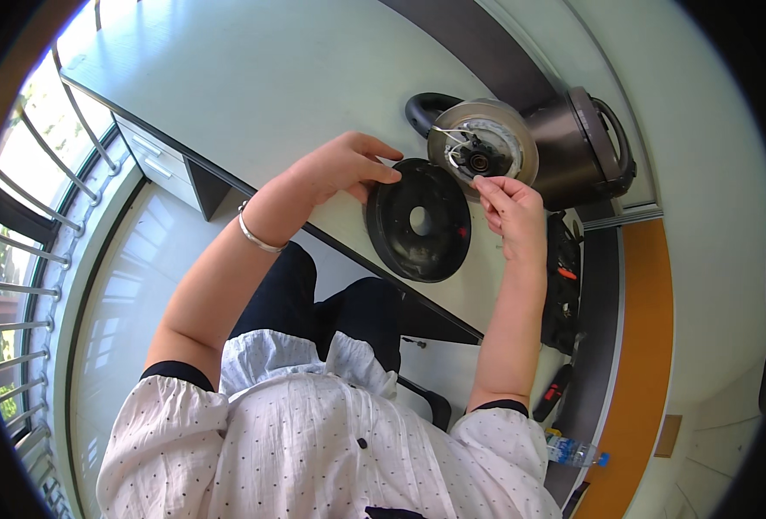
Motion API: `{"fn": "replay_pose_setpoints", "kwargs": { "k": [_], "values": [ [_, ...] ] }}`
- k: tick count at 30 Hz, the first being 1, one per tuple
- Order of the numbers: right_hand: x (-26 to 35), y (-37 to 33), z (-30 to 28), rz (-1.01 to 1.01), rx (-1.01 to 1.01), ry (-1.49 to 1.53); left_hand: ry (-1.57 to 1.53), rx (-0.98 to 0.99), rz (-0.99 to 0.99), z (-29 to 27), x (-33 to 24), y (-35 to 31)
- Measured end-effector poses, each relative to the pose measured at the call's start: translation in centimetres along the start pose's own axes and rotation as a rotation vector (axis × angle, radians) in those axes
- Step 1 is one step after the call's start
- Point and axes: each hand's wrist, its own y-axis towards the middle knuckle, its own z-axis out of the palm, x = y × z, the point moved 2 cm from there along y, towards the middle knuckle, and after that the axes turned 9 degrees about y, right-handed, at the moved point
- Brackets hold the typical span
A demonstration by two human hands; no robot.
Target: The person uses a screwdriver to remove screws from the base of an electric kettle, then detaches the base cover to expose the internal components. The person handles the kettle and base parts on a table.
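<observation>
At its upper left edge, a black round plastic cover (pixel 418 251) with a hole in its middle is pinched between the thumb and fingers of my left hand (pixel 348 169). Just beyond it lies an electric kettle (pixel 528 138) with its underside facing me and a black handle to the left. White wires and a black round connector (pixel 478 158) show inside that bare underside. My right hand (pixel 513 208) is at the kettle's near rim, thumb and forefinger pinched together. Whatever those fingertips hold, if anything, is too small to make out.
A dark brown electric cooker (pixel 565 143) stands behind the kettle. Along the right edge of the white table (pixel 314 69) lie a black tool case (pixel 561 294) and a black-and-red tool (pixel 553 393). Farther down is a plastic bottle (pixel 576 451). A barred window is at the left.
</observation>
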Motion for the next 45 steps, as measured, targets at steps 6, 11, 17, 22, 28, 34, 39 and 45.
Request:
{"fn": "replay_pose_setpoints", "kwargs": {
  "k": [6,11,17,22,28,34,39,45],
  "values": [
    [-0.3,-0.1,0.1,0.013,0.003,0.000,0.003,-0.006,0.008,0.1,-0.5,-0.4],
    [-1.1,-0.3,0.1,0.067,0.012,-0.050,-0.025,0.004,-0.008,0.0,-0.5,-0.4],
    [-2.7,-0.4,-0.4,0.036,0.076,-0.067,0.078,-0.065,-0.010,0.8,-1.4,-1.0],
    [-3.4,-1.6,-0.8,-0.197,0.054,-0.132,-0.060,0.066,0.025,1.0,-1.5,-0.6],
    [-4.9,-5.2,-2.4,-0.600,-0.216,-0.426,-0.087,0.060,0.034,1.2,-1.1,-0.5],
    [-5.8,-8.5,-2.3,-0.617,-0.124,-0.603,-0.135,0.058,-0.006,0.3,-0.7,-0.1],
    [-5.3,-9.1,-1.2,-0.577,-0.068,-0.617,-0.218,0.069,-0.017,0.3,-0.8,0.1],
    [-6.1,-8.1,-1.4,-0.650,-0.133,-0.582,-0.248,0.080,-0.008,0.6,-0.9,0.0]
  ]
}}
